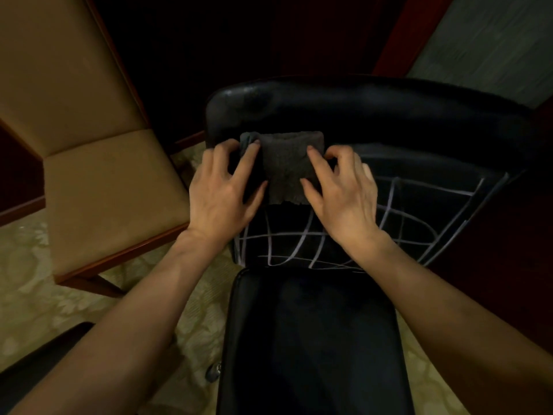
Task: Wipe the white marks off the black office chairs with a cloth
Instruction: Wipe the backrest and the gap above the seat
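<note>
Up on the back of the black chair [374, 115] lies a folded gray cloth [287, 166]. Left hand [223, 190] and right hand [341, 190] both pinch its sides, it seems. White marks [329, 241] criss-cross just below it.

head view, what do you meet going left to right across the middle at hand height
tan chair → left hand → cloth → right hand → white marks on the black chair's back

Forearms bare, no sleeves; left hand [221, 193], right hand [344, 190] ungloved.
</note>
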Motion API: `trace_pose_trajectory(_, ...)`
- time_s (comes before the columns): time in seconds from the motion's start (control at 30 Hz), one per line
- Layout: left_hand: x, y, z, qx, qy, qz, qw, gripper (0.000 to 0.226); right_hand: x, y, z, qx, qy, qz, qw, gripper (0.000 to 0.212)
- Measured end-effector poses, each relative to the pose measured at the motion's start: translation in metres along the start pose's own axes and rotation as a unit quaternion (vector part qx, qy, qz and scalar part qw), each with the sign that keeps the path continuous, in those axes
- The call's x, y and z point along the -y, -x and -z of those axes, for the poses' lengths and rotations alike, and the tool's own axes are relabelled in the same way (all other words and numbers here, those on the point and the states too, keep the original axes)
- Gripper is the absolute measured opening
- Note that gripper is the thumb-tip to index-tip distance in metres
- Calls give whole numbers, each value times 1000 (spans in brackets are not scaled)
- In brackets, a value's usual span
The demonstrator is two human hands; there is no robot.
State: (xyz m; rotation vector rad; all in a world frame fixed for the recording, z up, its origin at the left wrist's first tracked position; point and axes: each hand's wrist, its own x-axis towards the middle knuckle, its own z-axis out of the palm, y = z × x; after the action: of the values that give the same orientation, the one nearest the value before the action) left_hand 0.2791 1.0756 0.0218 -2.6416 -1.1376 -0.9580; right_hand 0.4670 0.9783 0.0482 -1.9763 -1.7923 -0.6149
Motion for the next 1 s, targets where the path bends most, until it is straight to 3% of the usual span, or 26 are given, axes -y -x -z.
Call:
trace_pose_trajectory(0.2,-4,1,-1,38,-88,16,995,63,3,-17,-5,8,12,11,1000,54)
trace_pose_trajectory(0.47,-2,-8,-4,-26,-5,32,999,33,4,-11,-13,-28,-42,8,999,25)
trace_pose_trajectory(0.67,1,21,-15,-48,7,20,999,23,11,11,-24,-17,-53,14,998,22)
trace_pose_trajectory(0.83,-5,49,-15,24,43,54,997,28,20,35,-30,51,-83,-23,995,19)
trace_pose_trajectory(1.0,-9,12,8,-52,67,72,994,31,22,-2,-7,-25,-122,-22,992,29)
